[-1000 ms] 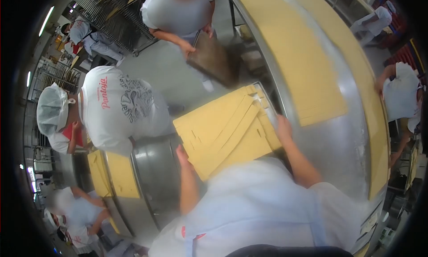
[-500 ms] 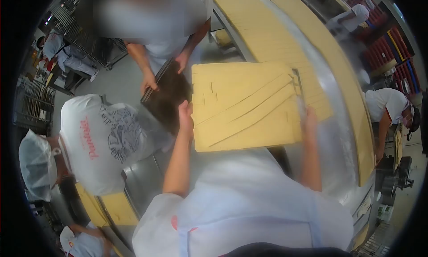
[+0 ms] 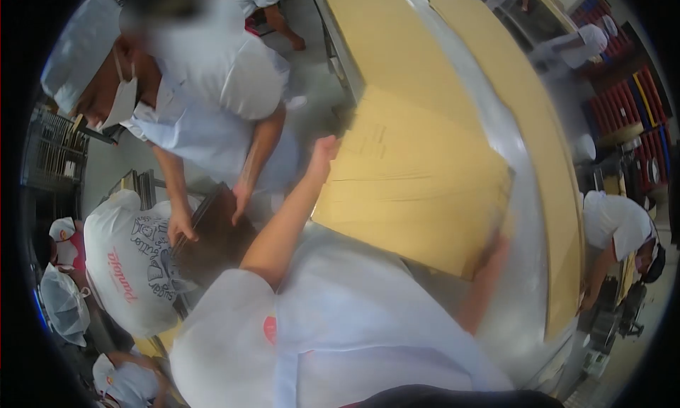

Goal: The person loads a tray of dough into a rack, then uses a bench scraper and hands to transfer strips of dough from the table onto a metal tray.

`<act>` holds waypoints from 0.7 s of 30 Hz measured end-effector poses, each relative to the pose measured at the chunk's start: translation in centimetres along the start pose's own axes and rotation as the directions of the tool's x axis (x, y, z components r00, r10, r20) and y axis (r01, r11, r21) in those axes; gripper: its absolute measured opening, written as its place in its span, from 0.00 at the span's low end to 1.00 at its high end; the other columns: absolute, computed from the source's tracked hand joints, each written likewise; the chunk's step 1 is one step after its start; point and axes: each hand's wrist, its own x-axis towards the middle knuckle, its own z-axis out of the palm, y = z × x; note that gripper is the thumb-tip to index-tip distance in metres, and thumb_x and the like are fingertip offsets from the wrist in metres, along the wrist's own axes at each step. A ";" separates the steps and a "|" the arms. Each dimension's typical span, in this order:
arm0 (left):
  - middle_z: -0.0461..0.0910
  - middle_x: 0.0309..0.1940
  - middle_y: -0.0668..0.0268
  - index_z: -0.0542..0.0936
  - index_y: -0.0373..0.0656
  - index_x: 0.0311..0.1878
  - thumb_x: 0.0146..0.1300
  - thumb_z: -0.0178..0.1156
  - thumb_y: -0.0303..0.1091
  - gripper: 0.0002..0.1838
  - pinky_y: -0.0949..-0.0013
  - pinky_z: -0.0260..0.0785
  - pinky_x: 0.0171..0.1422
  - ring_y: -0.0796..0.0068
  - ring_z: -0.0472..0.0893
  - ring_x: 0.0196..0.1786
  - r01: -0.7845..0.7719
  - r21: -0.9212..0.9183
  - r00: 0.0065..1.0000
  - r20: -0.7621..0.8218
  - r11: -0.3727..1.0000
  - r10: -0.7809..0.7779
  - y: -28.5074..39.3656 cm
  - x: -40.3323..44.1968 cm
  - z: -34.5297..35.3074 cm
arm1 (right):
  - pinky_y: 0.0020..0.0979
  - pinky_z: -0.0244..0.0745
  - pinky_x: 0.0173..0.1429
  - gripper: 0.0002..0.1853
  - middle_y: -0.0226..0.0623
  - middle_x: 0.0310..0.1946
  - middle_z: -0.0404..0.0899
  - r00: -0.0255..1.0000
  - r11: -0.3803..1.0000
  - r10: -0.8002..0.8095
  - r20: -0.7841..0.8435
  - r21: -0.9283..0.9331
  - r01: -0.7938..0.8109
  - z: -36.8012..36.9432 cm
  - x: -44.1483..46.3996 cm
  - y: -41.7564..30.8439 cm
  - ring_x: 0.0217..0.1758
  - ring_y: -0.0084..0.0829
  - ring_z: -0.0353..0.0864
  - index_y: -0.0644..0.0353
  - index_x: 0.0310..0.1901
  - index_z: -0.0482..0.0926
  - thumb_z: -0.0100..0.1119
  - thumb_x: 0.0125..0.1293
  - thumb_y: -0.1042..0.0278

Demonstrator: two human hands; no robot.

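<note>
In front of me is a square tray of yellow dough [image 3: 418,192], covered with sheets and cut strips; the tray itself barely shows. It tilts down to the right, over the edge of a metal table. My left hand [image 3: 324,153] is closed on its left edge. My right hand [image 3: 500,241], blurred by motion, grips the lower right edge, its fingers mostly hidden. Just beyond the tray, a long sheet of yellow dough [image 3: 386,43] lies on the metal table [image 3: 520,149].
A second long dough strip [image 3: 520,117] runs along the table's far side. Close on my left, a co-worker [image 3: 205,153] bends over dark baking trays [image 3: 219,241]. Another co-worker's back [image 3: 127,273] is lower left. A person [image 3: 616,227] works across the table.
The tray of dough has swung right and tilted, its right side dropping. My right hand has moved lower. The co-worker with the dark trays has shifted left and bent down.
</note>
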 end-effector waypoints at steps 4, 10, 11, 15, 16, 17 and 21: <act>0.81 0.66 0.53 0.72 0.36 0.73 0.71 0.47 0.61 0.40 0.58 0.73 0.70 0.58 0.83 0.63 0.059 0.075 0.997 0.045 0.995 -0.062 -2.1 7.8 1.4 | 0.38 0.73 0.65 0.25 0.34 0.57 0.80 0.999 0.994 -0.004 0.035 0.112 0.000 -3.3 0.8 -0.2 0.60 0.33 0.78 0.55 0.59 0.78 0.48 0.75 0.43; 0.76 0.71 0.52 0.67 0.37 0.77 0.72 0.45 0.61 0.42 0.57 0.69 0.74 0.57 0.80 0.68 0.139 0.162 0.961 0.214 0.977 -0.173 -2.6 11.8 8.2 | 0.38 0.72 0.67 0.25 0.35 0.59 0.78 0.988 0.983 0.120 -0.095 0.149 -0.105 -5.1 0.5 -1.2 0.62 0.34 0.76 0.57 0.61 0.75 0.46 0.77 0.45; 0.76 0.71 0.52 0.67 0.37 0.78 0.72 0.45 0.61 0.42 0.57 0.69 0.74 0.58 0.79 0.68 0.144 0.189 0.954 0.233 0.971 -0.187 -2.8 12.6 8.6 | 0.38 0.71 0.67 0.25 0.36 0.59 0.78 0.989 0.991 0.083 -0.124 0.116 -0.068 -4.9 -0.2 -1.3 0.63 0.34 0.76 0.58 0.62 0.75 0.46 0.77 0.46; 0.79 0.66 0.48 0.74 0.29 0.69 0.73 0.46 0.57 0.38 0.57 0.68 0.73 0.55 0.80 0.66 0.226 0.205 0.954 0.151 0.952 -0.259 -1.5 14.8 12.7 | 0.39 0.69 0.70 0.25 0.37 0.61 0.76 0.980 1.000 -0.004 -0.200 0.019 0.008 -3.1 -1.8 -1.6 0.65 0.35 0.74 0.59 0.64 0.74 0.46 0.78 0.47; 0.78 0.67 0.49 0.72 0.30 0.70 0.73 0.45 0.58 0.39 0.57 0.68 0.73 0.56 0.79 0.67 0.246 0.220 0.944 0.168 0.944 -0.285 -0.8 15.4 12.9 | 0.39 0.69 0.70 0.25 0.38 0.62 0.76 0.977 1.000 -0.018 -0.214 0.001 0.019 -2.3 -2.1 -1.6 0.66 0.35 0.74 0.59 0.64 0.74 0.46 0.78 0.47; 0.77 0.68 0.50 0.71 0.31 0.72 0.73 0.45 0.59 0.40 0.58 0.67 0.74 0.57 0.78 0.68 0.265 0.235 0.932 0.186 0.935 -0.311 -0.2 16.1 13.0 | 0.39 0.68 0.71 0.25 0.38 0.62 0.76 0.975 0.999 -0.030 -0.222 -0.018 0.026 -1.3 -2.4 -1.7 0.67 0.35 0.73 0.60 0.65 0.73 0.46 0.79 0.48; 0.74 0.72 0.53 0.66 0.35 0.77 0.73 0.43 0.61 0.42 0.59 0.66 0.75 0.61 0.76 0.70 0.253 0.310 0.895 0.285 0.916 -0.344 1.1 21.0 8.4 | 0.40 0.66 0.73 0.26 0.40 0.64 0.74 0.964 0.993 -0.096 -0.247 -0.085 0.077 3.9 -3.5 -2.1 0.69 0.36 0.71 0.61 0.66 0.72 0.46 0.80 0.49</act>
